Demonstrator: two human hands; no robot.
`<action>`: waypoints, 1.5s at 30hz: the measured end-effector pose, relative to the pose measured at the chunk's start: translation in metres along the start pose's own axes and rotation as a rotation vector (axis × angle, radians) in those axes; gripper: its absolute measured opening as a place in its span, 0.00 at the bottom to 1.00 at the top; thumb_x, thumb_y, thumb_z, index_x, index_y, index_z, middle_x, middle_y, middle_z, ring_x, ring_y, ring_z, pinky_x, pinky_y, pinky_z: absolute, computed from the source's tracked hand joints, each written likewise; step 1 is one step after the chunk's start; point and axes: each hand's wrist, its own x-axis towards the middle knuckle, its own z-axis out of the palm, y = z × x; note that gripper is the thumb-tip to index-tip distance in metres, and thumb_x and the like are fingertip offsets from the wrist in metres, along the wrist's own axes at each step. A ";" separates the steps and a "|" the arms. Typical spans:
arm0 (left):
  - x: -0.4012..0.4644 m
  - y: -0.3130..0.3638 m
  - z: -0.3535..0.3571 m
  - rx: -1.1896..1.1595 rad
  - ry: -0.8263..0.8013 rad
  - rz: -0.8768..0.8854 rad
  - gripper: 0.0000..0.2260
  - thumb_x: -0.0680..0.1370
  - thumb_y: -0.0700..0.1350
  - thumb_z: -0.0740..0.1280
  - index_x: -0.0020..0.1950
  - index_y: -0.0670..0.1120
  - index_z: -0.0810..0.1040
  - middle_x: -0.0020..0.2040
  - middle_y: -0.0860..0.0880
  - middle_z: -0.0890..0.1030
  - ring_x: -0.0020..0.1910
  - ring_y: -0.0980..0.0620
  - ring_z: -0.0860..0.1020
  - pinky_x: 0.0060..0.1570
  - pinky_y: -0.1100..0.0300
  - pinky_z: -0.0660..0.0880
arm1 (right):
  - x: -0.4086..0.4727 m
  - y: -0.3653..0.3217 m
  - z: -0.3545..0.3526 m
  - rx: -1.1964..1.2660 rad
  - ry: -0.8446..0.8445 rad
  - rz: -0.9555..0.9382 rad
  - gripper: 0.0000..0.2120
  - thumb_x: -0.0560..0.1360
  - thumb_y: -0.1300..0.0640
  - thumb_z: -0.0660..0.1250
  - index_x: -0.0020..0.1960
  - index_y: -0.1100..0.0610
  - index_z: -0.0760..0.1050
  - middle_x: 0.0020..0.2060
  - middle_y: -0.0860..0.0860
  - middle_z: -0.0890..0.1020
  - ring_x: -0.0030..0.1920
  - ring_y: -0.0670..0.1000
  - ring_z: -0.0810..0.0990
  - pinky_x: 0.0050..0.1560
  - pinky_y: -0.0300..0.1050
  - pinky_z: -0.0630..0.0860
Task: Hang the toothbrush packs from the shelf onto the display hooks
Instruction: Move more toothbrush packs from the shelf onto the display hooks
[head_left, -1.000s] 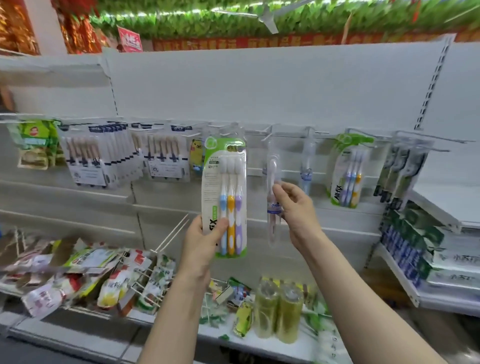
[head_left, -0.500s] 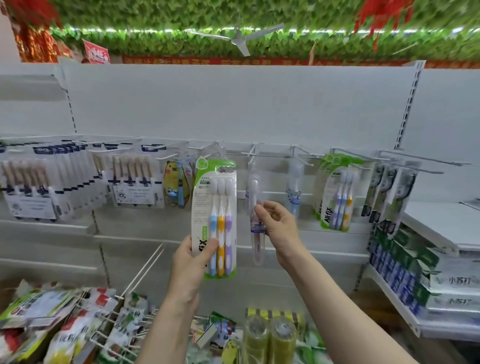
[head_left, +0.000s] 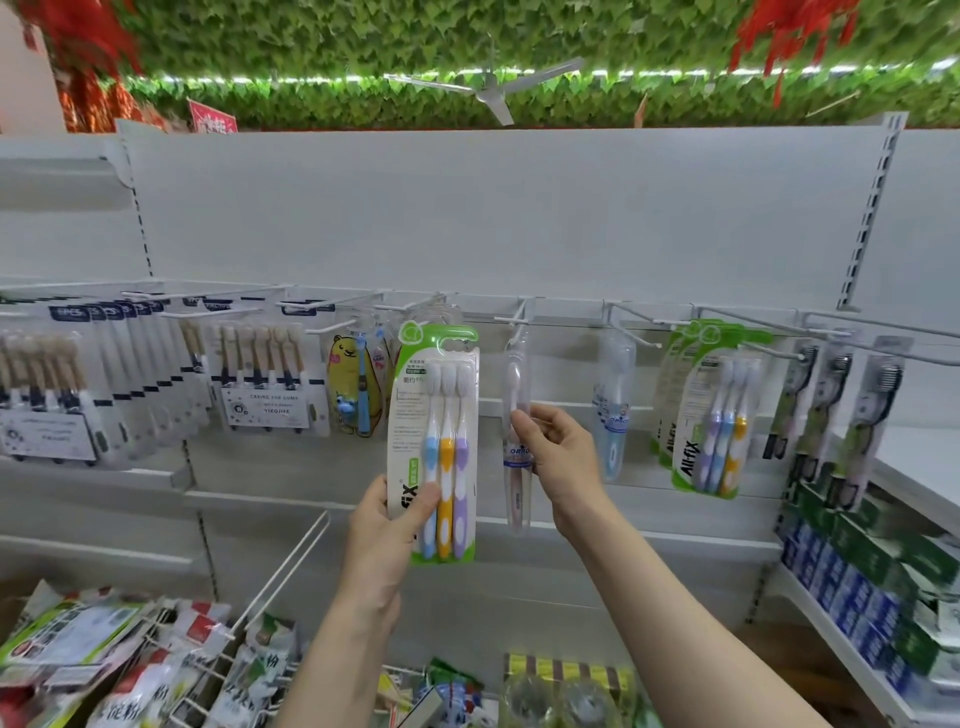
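My left hand (head_left: 390, 525) grips the lower left corner of a green-edged three-brush pack (head_left: 435, 415) holding blue, yellow and purple toothbrushes, held upright in front of the hook rail. My right hand (head_left: 558, 457) pinches a clear single-toothbrush pack (head_left: 517, 384) that hangs from a white display hook (head_left: 514, 318). More packs of the same green kind (head_left: 711, 410) hang on hooks to the right.
White wire hooks (head_left: 644, 325) run along the rail, several of them bare. Boxed brush sets (head_left: 260, 384) hang at left, dark brush packs (head_left: 852, 415) at right. Toothpaste boxes (head_left: 857, 571) fill the right shelf. A long bare hook (head_left: 283, 566) juts out above snack bags (head_left: 78, 654).
The view has tilted upward, so shelves and hooks sit lower in frame. Both hands keep their grips; the three-brush pack stays upright beside the hanging clear pack.
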 end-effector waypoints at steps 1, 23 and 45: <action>0.003 -0.002 0.000 0.000 0.002 -0.002 0.10 0.76 0.40 0.71 0.57 0.44 0.80 0.50 0.47 0.86 0.49 0.48 0.84 0.46 0.55 0.78 | 0.004 0.002 0.000 0.001 0.003 0.005 0.08 0.78 0.55 0.71 0.56 0.53 0.80 0.47 0.52 0.86 0.45 0.46 0.83 0.44 0.37 0.80; 0.044 -0.020 0.013 0.008 -0.002 -0.030 0.09 0.76 0.41 0.71 0.57 0.47 0.80 0.49 0.49 0.86 0.48 0.52 0.85 0.40 0.63 0.78 | 0.091 0.030 -0.006 -0.118 0.008 0.060 0.15 0.79 0.53 0.70 0.63 0.56 0.77 0.52 0.53 0.84 0.52 0.50 0.83 0.46 0.39 0.77; -0.089 -0.011 0.023 -0.073 -0.167 -0.102 0.11 0.76 0.40 0.71 0.58 0.45 0.80 0.51 0.48 0.86 0.48 0.53 0.84 0.40 0.64 0.78 | -0.075 -0.076 -0.034 -0.029 -0.107 0.073 0.16 0.79 0.49 0.69 0.59 0.61 0.81 0.53 0.57 0.86 0.54 0.52 0.84 0.60 0.53 0.80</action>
